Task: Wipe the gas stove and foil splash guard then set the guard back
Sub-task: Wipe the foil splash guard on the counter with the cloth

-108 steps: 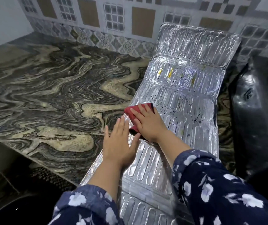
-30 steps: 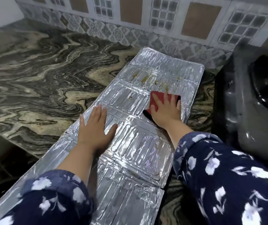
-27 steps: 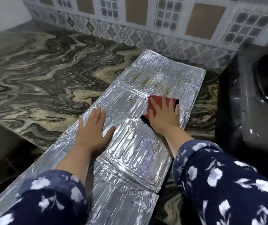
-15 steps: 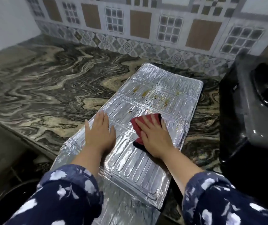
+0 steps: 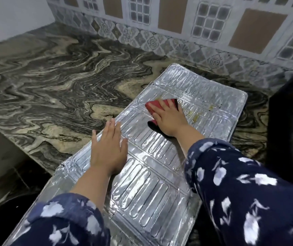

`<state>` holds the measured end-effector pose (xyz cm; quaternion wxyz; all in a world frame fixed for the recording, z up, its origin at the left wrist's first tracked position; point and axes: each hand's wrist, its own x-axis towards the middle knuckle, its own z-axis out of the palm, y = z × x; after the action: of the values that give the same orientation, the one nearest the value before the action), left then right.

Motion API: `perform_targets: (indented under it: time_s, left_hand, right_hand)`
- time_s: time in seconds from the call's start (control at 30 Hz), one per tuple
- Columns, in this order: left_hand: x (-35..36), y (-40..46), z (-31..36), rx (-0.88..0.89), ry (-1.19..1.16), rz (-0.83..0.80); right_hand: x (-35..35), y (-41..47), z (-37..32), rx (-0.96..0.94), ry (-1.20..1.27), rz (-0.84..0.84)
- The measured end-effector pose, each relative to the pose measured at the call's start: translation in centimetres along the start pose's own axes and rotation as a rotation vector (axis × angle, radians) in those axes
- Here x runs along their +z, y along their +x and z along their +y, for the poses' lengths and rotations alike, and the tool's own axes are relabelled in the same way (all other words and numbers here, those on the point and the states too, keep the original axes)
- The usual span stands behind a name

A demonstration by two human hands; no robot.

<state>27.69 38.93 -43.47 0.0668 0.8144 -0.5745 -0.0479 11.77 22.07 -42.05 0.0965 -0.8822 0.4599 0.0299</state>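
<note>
The silver foil splash guard lies flat on the marble counter, its near end hanging past the counter edge toward me. Yellowish and dark specks mark its far panels. My right hand presses a red cloth with a dark underside onto the guard's middle-far part, fingers spread over it. My left hand rests flat on the guard's left side, fingers apart, holding nothing. The black gas stove stands at the right edge, mostly cut off.
The swirled grey-and-beige marble counter stretches left of the guard. A patterned tiled wall runs along the back. The counter's front edge drops away at lower left, with a dark floor below.
My right hand has slid the red cloth farther along the guard toward the stained far panels. My left hand stays flat on the guard's left side. The camera view has shifted.
</note>
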Motion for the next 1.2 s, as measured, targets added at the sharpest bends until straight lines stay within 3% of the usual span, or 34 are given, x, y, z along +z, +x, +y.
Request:
perform_targets:
  time_s: [0.13, 0.27, 0.37, 0.6, 0.77, 1.03, 1.2]
  left_hand:
    - [-0.2, 0.0, 0.4, -0.023, 0.019, -0.014]
    - [-0.3, 0.1, 0.7, -0.044, 0.026, -0.024]
    - [0.0, 0.2, 0.6, -0.052, 0.037, -0.017]
    - [-0.6, 0.0, 0.6, -0.05, 0.03, -0.064]
    - [-2.4, 1.9, 2.7, -0.166, 0.032, -0.018]
    - [-1.9, 11.1, 7.0, -0.006, -0.163, -0.047]
    - [0.8, 11.6, 6.6, -0.017, -0.08, 0.017]
  right_hand:
    - [0.1, -1.8, -1.1, 0.07, 0.02, 0.045]
    - [1.5, -8.1, -6.5, -0.18, 0.029, 0.078]
    - [1.4, -7.3, -7.9, -0.268, 0.022, 0.026]
    - [-0.1, 0.3, -2.5, -0.202, 0.027, 0.029]
    - [-1.5, 1.1, 0.3, -0.181, 0.001, 0.044]
    - [-1.3, 3.6, 1.2, -0.198, -0.003, 0.055]
    - [-2.3, 8.9, 4.5, -0.09, 0.004, 0.078]
